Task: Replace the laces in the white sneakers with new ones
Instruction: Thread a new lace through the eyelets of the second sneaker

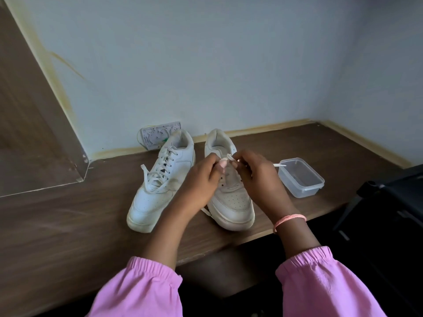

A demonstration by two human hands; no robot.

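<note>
My left hand (201,177) and right hand (256,177) both pinch the white lace (226,158) over the right sneaker (231,202), beside the left sneaker (155,197). I should pull evenly, keeping the lace flat. Both stand on a brown wooden desk (68,225) in a pale-walled corner.

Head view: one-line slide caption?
Both hands, left hand and right hand, pinch the lace over the right-side sneaker; the other sneaker is laced.
</note>
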